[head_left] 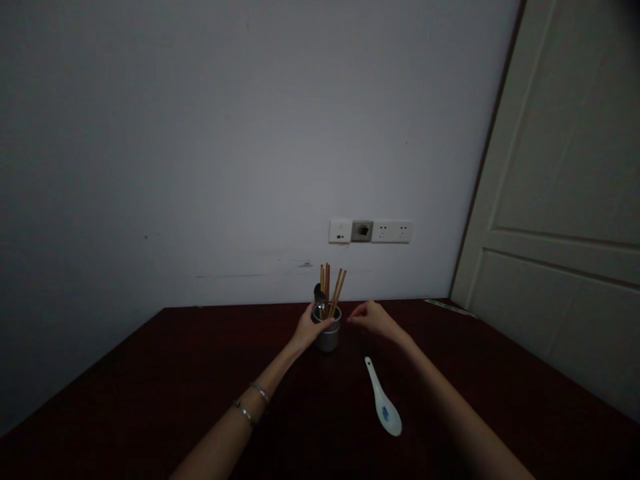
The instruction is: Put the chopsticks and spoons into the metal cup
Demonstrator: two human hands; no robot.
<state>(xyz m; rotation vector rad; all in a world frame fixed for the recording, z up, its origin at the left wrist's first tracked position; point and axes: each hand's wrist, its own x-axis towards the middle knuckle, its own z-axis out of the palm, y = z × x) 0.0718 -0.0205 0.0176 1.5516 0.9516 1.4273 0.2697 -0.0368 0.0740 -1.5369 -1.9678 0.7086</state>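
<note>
A grey cylindrical utensil holder (328, 341) stands upright on the dark red table. My left hand (309, 328) is wrapped round its near left side, with the thumb across the front by the rim. Several wooden chopsticks (339, 288) and dark, shiny metal spoons (320, 297) stick up out of the holder. Just right of the holder, apart from it, is my right hand (371, 316), its fingers bent and loosely apart, with nothing visible in them. A white soup spoon (389, 415) with a blue mark in its bowl lies on the table below my right hand, handle pointing away.
The dark red table (165, 373) reaches back to a pale wall. Wall sockets (392, 231) are mounted behind the holder. A pale panelled door (560, 287) borders the right side. A thin printed strip (450, 307) lies along the back right edge.
</note>
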